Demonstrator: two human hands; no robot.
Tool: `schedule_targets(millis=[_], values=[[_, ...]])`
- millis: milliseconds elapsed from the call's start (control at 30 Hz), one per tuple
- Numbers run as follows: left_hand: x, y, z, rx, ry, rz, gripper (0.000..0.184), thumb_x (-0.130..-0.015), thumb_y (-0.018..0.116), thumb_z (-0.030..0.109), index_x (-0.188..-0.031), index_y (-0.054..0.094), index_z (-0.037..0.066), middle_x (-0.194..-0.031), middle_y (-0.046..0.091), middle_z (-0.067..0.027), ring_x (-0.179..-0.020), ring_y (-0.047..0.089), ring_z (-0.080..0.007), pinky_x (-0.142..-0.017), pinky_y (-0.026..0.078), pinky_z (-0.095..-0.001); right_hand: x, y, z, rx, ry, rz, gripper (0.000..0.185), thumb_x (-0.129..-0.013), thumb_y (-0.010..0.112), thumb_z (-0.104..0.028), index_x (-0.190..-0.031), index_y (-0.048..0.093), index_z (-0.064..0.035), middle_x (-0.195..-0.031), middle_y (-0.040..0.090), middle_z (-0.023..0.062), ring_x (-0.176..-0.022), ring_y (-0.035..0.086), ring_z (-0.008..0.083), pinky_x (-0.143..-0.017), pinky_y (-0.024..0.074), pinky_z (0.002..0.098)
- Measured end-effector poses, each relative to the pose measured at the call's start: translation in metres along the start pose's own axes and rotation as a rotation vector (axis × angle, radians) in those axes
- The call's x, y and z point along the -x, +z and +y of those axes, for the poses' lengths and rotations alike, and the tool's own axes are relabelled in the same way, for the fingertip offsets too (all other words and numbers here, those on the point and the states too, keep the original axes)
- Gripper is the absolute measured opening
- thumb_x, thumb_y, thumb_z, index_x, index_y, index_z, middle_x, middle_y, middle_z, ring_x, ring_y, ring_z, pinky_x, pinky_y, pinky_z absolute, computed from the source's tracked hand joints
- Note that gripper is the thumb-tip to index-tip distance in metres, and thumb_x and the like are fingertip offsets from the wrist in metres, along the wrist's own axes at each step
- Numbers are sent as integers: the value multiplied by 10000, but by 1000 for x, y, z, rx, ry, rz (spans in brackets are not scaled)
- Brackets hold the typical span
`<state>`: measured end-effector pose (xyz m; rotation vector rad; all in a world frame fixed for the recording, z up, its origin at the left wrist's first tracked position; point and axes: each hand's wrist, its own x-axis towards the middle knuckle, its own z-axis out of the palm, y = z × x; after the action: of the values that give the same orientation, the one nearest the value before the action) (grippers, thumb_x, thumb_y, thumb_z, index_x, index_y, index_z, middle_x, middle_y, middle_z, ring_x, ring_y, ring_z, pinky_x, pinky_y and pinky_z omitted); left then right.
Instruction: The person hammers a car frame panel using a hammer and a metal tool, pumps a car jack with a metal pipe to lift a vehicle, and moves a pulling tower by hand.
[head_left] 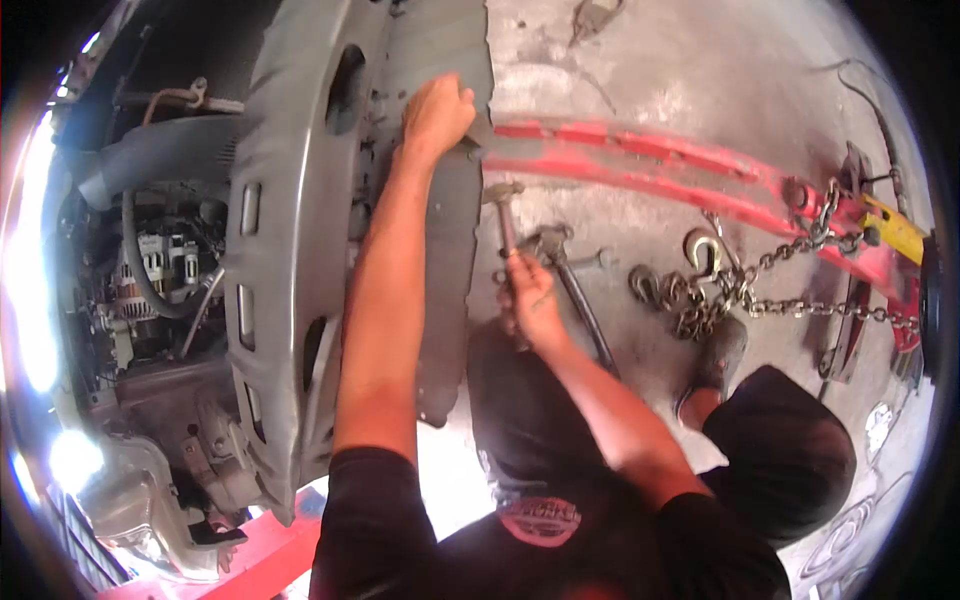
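Note:
My right hand is wrapped round the handle of a hammer, whose head points up and away beside the panel's edge. My left hand is closed in a fist against the grey sheet-metal panel of a vehicle's front end. A dark flat piece shows just beside this fist, at the panel's edge; whatever the fingers hold is hidden. Left of the panel runs a grey slotted metal crosspiece. A second, larger hammer lies on the floor just past my right hand, with a wrench near its head.
A red steel beam crosses the floor to the right. A chain with a hook is fixed to its end, beside a yellow part. Engine parts fill the left side. My bent knee is at lower right.

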<state>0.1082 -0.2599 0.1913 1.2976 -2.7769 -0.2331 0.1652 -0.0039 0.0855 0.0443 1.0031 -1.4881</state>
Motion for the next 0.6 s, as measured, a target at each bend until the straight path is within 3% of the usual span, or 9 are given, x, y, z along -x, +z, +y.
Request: schedule_targets(millis=[67, 167, 267, 300, 333, 367, 467, 567, 600], values=[[-9, 1, 5, 9, 13, -14, 442, -909, 603, 266, -1239, 618, -29, -1192, 638, -290, -1147, 595, -441, -988, 455, -494, 3, -24, -2, 28, -20, 120, 297, -1037, 476, -426, -1118, 479, -140, -597, 439, 5, -416, 448, 135, -344, 356, 299], [-7, 0, 5, -16, 1, -37, 430, -902, 611, 266, -1232, 625, -10, -1190, 644, -276, -1138, 598, -442, -975, 461, -500, -9, -25, 1, -296, -266, 361, 332, -1041, 470, -410, -1046, 472, -78, -611, 484, 43, -406, 470, 158, -352, 378, 297], [-8, 5, 2, -18, 55, 21, 415, -903, 610, 258, -1225, 629, -3, -1185, 651, -263, -1132, 603, -438, -967, 466, -500, -19, 10, -32, -240, -251, 251, 310, -1036, 477, -407, -1044, 455, -97, -605, 474, 44, -411, 485, 175, -360, 403, 302], [-11, 4, 4, -24, 62, 15, 414, -903, 610, 255, -1226, 628, -3, -1182, 652, -264, -1130, 604, -437, -967, 466, -500, -17, 17, -49, -78, -124, 14, 307, -1030, 481, -400, -1068, 449, -97, -606, 454, 36, -412, 472, 174, -364, 395, 310], [-9, 4, 5, -34, 68, -1, 413, -903, 609, 252, -1227, 628, -3, -1179, 653, -264, -1128, 606, -437, -967, 466, -500, -12, 28, -63, -114, -72, -35, 293, -1026, 483, -386, -1063, 455, -96, -604, 443, 27, -403, 448, 166, -361, 379, 320], [-8, 3, 4, -46, 71, -17, 412, -904, 608, 250, -1227, 627, -4, -1176, 654, -265, -1125, 608, -436, -967, 466, -500, -11, 22, -62, -82, -111, 2, 289, -1027, 484, -383, -1057, 452, -97, -606, 442, 28, -407, 439, 163, -363, 374, 318], [-7, 8, -3, -11, 96, 91, 260, -886, 604, 205, -1010, 669, -13, -1033, 683, -258, -1010, 635, -453, -873, 489, -538, -8, 1, -50, -91, -162, 155, 258, -1031, 481, -371, -1035, 442, -116, -620, 451, 33, -408, 433, 158, -366, 384, 315], [-8, 8, -1, -21, 92, 68, 253, -883, 608, 199, -1002, 671, -15, -1033, 683, -259, -1009, 635, -453, -877, 489, -535, -16, 5, -41, -332, -196, 365, 225, -1034, 486, -362, -1038, 429, -144, -609, 460, 21, -403, 452, 167, -350, 383, 319], [-4, 8, -1, -17, 91, 57, 252, -882, 607, 196, -1001, 670, -17, -1034, 684, -259, -1008, 636, -453, -877, 489, -535, -15, 11, -39, -233, -177, 260, 227, -1035, 483, -360, -1037, 430, -139, -607, 459, 21, -401, 449, 168, -350, 382, 320]])
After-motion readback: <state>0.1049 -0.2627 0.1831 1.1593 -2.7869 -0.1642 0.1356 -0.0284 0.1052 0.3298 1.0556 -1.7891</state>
